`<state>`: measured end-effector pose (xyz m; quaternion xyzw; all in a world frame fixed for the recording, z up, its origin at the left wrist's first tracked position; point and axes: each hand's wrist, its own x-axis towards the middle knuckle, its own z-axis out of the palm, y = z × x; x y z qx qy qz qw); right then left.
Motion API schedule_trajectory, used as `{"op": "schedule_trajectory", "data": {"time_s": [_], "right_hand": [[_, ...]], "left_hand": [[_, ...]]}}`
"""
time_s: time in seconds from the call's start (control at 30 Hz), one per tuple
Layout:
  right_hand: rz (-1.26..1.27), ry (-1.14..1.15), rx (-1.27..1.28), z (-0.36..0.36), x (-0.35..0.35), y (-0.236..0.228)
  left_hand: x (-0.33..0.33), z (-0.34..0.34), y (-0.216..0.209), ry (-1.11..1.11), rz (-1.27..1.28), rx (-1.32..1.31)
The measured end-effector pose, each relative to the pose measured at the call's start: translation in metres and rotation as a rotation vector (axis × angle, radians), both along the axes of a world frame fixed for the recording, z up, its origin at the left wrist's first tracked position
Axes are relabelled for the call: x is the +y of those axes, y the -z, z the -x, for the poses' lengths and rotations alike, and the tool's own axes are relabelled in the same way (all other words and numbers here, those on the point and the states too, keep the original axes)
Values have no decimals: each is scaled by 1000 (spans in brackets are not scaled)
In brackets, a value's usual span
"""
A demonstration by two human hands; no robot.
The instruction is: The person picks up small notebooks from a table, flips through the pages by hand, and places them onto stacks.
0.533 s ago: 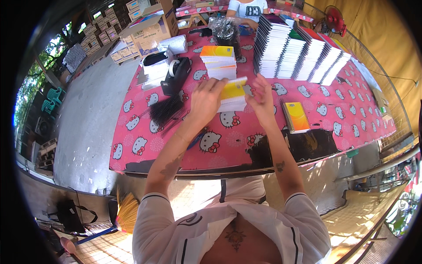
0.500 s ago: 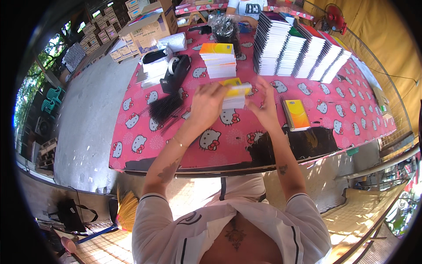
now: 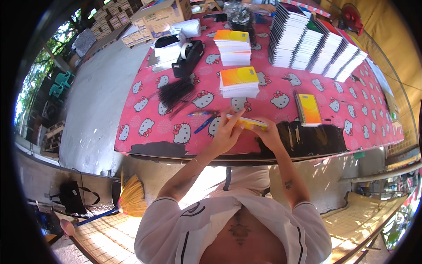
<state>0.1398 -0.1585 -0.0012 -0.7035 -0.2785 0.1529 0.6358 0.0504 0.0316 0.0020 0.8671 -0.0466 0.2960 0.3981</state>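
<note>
Near the table's front edge, a thin notebook with a yellow cover is held between my two hands, tilted and seen nearly edge-on. My left hand grips its left end, while the fingers of my right hand close round its right end. Just beyond lies a short stack of yellow-orange notebooks, with a taller stack behind it. Blue-handled pliers rest left of my left hand. Black plastic binding coils lie farther left. To the right is a spiral-bound yellow-orange notebook.
A black tape dispenser stands at the left of the pink patterned table. Tall stacks of spiral notebooks fill the back right. Cardboard boxes sit at the back left. Another person's arm shows at the far side.
My hands have drawn back from the near stack toward the table's front edge, now with one notebook between them. The pliers, hidden before, have come into sight. The view has shifted slightly.
</note>
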Motion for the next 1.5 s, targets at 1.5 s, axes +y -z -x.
{"op": "schedule_trajectory", "data": {"time_s": [1.5], "right_hand": [[11,-45,-27,14,-17,3]], "left_hand": [[64,-6,-46,252,-462,330]]}}
